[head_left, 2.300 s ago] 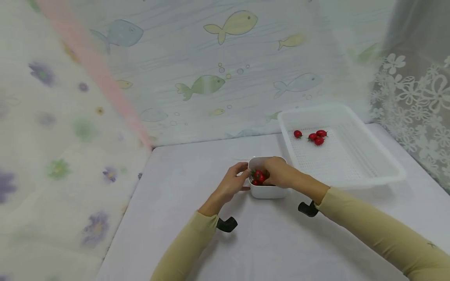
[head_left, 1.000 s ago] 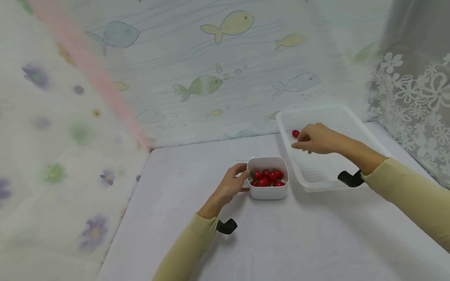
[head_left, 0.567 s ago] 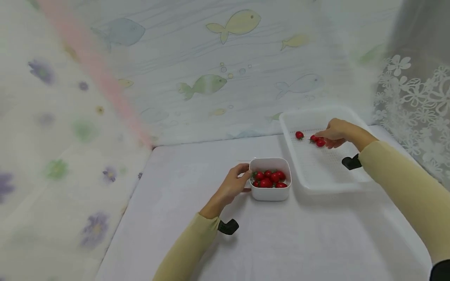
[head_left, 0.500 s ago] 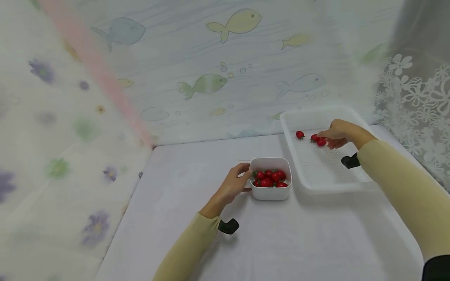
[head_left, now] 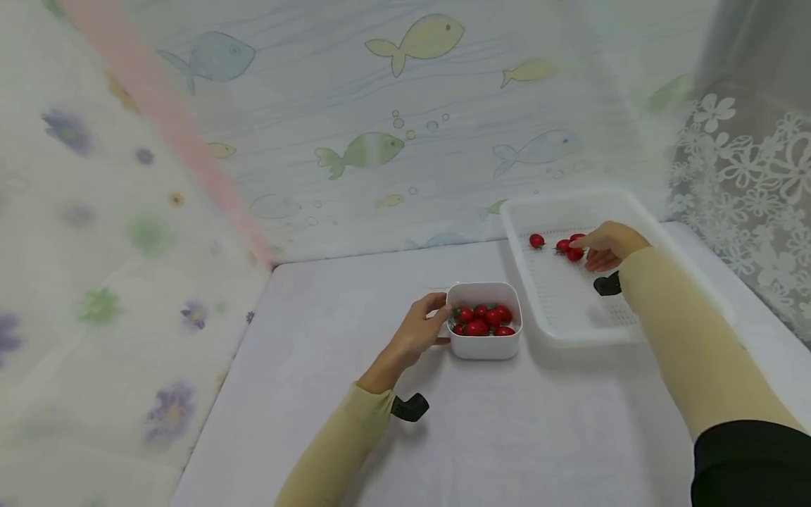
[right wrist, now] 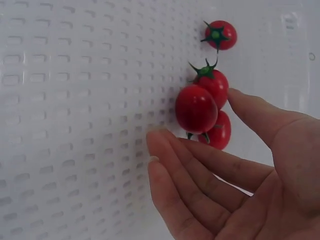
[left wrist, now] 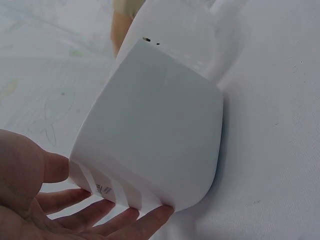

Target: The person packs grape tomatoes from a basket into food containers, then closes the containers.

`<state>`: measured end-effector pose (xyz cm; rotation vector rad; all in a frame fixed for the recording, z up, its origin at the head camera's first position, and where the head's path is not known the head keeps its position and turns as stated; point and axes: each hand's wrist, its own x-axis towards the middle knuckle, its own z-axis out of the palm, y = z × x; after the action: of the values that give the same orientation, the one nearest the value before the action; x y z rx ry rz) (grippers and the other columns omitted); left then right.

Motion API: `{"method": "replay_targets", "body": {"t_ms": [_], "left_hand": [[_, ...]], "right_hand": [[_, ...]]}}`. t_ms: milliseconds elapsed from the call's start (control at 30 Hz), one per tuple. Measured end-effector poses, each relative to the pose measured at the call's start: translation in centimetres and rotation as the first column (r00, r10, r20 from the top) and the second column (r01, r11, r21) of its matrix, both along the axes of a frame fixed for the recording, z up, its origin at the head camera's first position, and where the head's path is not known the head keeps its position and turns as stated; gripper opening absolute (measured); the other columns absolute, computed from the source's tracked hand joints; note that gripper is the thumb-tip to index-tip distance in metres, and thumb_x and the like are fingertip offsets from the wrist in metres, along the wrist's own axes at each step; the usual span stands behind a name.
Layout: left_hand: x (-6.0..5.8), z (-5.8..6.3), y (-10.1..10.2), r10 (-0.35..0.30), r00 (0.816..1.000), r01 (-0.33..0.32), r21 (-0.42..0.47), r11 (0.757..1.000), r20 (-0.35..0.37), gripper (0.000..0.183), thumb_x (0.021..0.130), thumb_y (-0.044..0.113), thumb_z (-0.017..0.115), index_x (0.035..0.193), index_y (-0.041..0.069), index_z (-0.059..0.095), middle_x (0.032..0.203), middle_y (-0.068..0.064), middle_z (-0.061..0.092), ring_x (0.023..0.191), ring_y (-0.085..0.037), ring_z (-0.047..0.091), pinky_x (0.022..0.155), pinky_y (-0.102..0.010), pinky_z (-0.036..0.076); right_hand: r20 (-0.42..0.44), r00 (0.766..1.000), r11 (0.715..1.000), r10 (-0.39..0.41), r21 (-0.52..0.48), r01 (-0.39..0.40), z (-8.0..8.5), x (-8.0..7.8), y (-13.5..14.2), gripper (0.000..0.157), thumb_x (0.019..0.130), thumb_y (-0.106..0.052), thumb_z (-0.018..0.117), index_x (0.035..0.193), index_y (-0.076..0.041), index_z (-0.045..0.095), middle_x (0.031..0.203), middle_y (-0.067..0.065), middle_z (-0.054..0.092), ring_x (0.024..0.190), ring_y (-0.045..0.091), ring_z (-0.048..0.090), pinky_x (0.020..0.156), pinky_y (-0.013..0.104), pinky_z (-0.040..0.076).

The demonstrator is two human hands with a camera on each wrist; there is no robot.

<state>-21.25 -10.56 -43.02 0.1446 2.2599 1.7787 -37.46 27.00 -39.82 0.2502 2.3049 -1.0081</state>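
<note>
My left hand (head_left: 418, 329) rests on the left side of a small white box (head_left: 484, 346). In the left wrist view its fingers (left wrist: 125, 220) spread along the box wall, with the thumb at the rim. Inside the box lie several red cherry tomatoes (head_left: 479, 327) with green tops. My right hand (head_left: 610, 245) reaches into a white perforated basket (head_left: 573, 338). Its thumb and fingers spread around a cluster of cherry tomatoes (right wrist: 196, 109) in the right wrist view. The thumb tip is right at one tomato, and the fingers lie below the cluster.
Another cherry tomato (head_left: 536, 241) lies apart near the basket's left wall. The basket stands to the right of the box, on a white-covered table (head_left: 355, 310). Behind hangs a fish-patterned curtain (head_left: 361, 151), with a flowered one (head_left: 101, 306) at left.
My right hand has moved out of the white box to the tomatoes in the basket. Lately its forearm has swung a little left. My left hand has stayed at the box.
</note>
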Motion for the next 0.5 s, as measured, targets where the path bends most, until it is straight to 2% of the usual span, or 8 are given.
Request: {"method": "replay_targets", "body": {"t_ms": [300,500], "left_hand": [[0.2,0.2,0.1,0.003,1.0,-0.003,-0.019,1.0,-0.001,0.035,0.1,0.024,0.047,0.134,0.014,0.048,0.138,-0.008,0.043,0.124,-0.032,0.046,0.077,-0.043,0.057],[0.2,0.3,0.1,0.012,1.0,-0.013,-0.025,1.0,-0.011,0.036,0.1,0.022,0.046,0.134,0.013,0.048,0.138,-0.009,0.044,0.123,-0.032,0.046,0.076,-0.043,0.057]], "right_hand": [[-0.04,0.983,0.984,-0.177,0.007,0.177,-2.2,-1.1,-0.2,0.045,0.091,-0.031,0.059,0.111,0.009,0.053,0.071,0.013,0.068,0.067,0.023,0.068,0.073,0.035,0.057],[-0.062,0.978,0.98,-0.199,-0.016,0.198,-2.7,-1.5,-0.2,0.043,0.087,-0.023,0.066,0.11,0.008,0.049,0.07,0.012,0.064,0.063,0.022,0.067,0.071,0.034,0.058]]}}
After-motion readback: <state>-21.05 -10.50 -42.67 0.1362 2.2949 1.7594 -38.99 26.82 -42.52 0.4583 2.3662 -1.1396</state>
